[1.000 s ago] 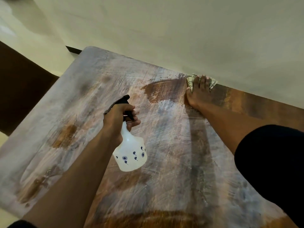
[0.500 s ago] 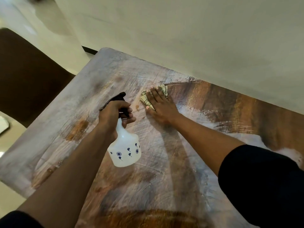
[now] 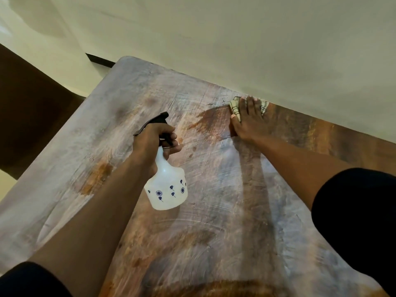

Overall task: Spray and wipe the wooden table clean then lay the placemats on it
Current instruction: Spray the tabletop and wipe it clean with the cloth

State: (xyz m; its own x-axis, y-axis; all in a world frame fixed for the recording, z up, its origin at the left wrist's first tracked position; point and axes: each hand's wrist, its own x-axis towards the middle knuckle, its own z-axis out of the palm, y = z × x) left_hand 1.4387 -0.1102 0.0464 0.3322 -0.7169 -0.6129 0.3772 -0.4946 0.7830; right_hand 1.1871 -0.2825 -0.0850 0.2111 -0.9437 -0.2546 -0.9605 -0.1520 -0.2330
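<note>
The wooden table (image 3: 214,211) fills the view, its top smeared with whitish streaks and darker brown wiped patches. My left hand (image 3: 154,140) grips the neck and trigger of a white spray bottle (image 3: 167,185) with small dark flower marks, held above the table's middle, black nozzle pointing away. My right hand (image 3: 246,118) presses flat on a pale patterned cloth (image 3: 234,107) at the table's far edge, against the wall. No placemats are in view.
A cream wall (image 3: 257,50) runs along the table's far edge. A dark brown chair or panel (image 3: 25,116) stands to the left of the table, with pale floor (image 3: 8,181) below it.
My right hand has swept the cloth from the table's middle, near the bottle, back out to the far edge by the wall. The left hand keeps holding the bottle in about the same place.
</note>
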